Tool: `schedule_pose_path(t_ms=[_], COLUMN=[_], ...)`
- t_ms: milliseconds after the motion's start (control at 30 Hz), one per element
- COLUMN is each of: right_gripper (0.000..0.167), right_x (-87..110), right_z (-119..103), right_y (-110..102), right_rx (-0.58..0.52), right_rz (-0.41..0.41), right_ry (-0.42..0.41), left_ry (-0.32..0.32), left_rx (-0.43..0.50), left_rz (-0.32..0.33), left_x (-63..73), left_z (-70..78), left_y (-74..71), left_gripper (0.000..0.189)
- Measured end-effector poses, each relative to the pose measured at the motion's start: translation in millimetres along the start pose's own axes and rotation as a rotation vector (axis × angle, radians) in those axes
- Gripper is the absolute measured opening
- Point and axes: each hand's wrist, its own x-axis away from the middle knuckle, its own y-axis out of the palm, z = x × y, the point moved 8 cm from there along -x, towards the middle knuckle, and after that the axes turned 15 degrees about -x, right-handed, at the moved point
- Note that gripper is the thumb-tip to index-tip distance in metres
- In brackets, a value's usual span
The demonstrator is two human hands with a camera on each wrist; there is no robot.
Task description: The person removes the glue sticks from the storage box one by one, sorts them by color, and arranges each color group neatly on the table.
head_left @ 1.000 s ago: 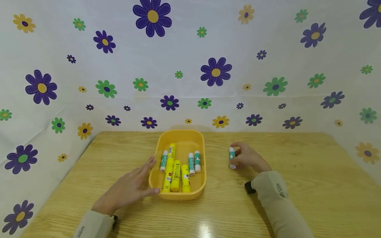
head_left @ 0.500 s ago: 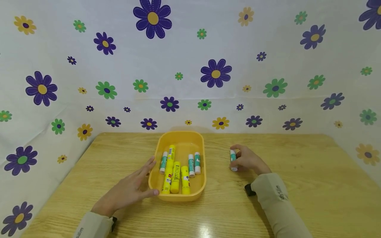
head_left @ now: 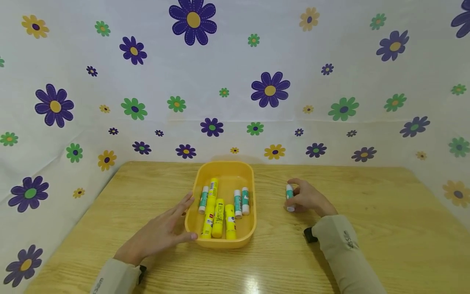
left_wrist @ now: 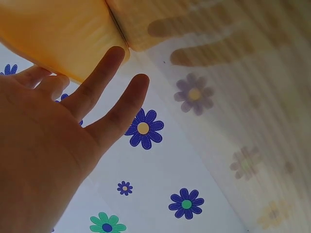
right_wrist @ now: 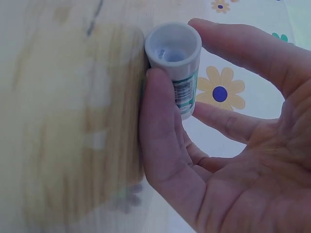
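My left hand [head_left: 156, 237], with its fingers spread and fairly straight, rests against the left side of the yellow tray [head_left: 235, 170]. In the left wrist view those fingertips meet the yellow tray wall [left_wrist: 63, 39]. To the right of the tray, my right hand [head_left: 310, 199] holds a white and teal glue stick [head_left: 289, 191] between thumb and fingers, low at the tabletop. The right wrist view shows the glue stick's hollow white end [right_wrist: 172, 46] and a barcode on its label. Whether it touches the wood is hard to tell.
Inside the tray lie several yellow glue sticks [head_left: 218, 218] and three white and teal glue sticks [head_left: 238, 203]. The wooden table [head_left: 367, 245] reaches back to a white cloth [head_left: 235, 61] printed with flowers, which also hangs at both sides.
The glue stick in my right hand has turned slightly and shifted a little toward me. My left hand and the tray stay in place; the head view has shifted slightly.
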Motion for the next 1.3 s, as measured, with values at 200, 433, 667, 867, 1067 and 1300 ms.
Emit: schedule_pose_path(t_ms=[200,433,667,867,1067,1300], right_gripper=[0.085,0.083,0.081,0.078,0.075,0.073], right_x=[0.7,0.5,0.4,-0.5,-1.8,-5.3], right_z=[-1,-3,-9,-21,-49,-79], right_y=[0,2,-8,-17,-17,-6], right_rx=[-0.014,-0.032,0.032,0.027,-0.085,-0.173], right_rz=[-0.005,-0.028,0.035,0.047,0.022,-0.009], right_ry=[0.0,-0.015,0.013,0.035,-0.03,-0.089], left_ry=[-0.004,0.001,0.002,0.017,0.007,0.004], left_rx=[0.004,0.0,-0.008,-0.01,-0.017,-0.007], left_rz=[-0.003,0.006,0.011,0.02,0.008,0.007], left_x=[0.9,1.9,1.8,1.0,0.7,0.4], left_z=[-0.1,-1.0,-2.6,-0.7,-1.8,-1.3], left_y=[-0.8,-1.2,-0.9,0.8,1.2,1.7], left_gripper=[0.093,0.093,0.093,0.092,0.093,0.093])
